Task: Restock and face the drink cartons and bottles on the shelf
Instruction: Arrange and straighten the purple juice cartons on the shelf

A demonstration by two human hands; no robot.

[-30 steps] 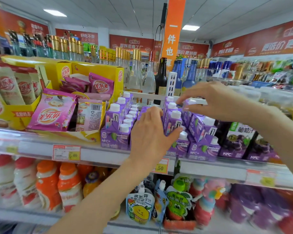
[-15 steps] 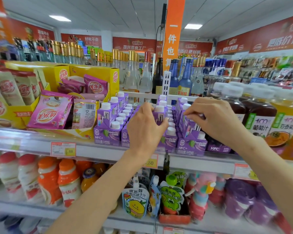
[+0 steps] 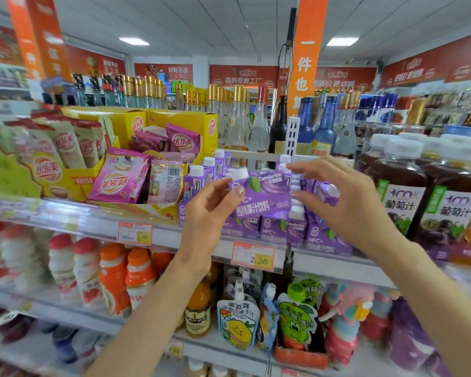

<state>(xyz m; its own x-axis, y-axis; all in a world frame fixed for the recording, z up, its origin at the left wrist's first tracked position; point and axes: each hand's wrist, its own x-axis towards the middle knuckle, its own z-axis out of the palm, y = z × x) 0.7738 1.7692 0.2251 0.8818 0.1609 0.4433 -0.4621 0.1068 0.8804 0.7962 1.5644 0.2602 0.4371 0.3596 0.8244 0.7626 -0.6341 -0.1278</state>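
Rows of purple drink cartons with white caps (image 3: 272, 229) stand on the middle shelf (image 3: 93, 227). My left hand (image 3: 210, 213) pinches one purple carton (image 3: 264, 194) by its left end and holds it tilted in the air in front of the rows. My right hand (image 3: 346, 202) hovers at the carton's right end with fingers spread; whether it touches the carton is unclear. Dark grape juice bottles (image 3: 400, 186) stand to the right.
Yellow display boxes with pink sachets (image 3: 120, 180) sit left of the cartons. Glass bottles (image 3: 237, 123) line the back. Orange and white bottles (image 3: 112, 276) and juice pouches (image 3: 238, 325) fill the shelf below. Price tags (image 3: 253, 255) hang on the shelf edge.
My left hand has lifted one purple carton out of the rows and tilted it sideways. My right hand has left the cartons and opened beside it.
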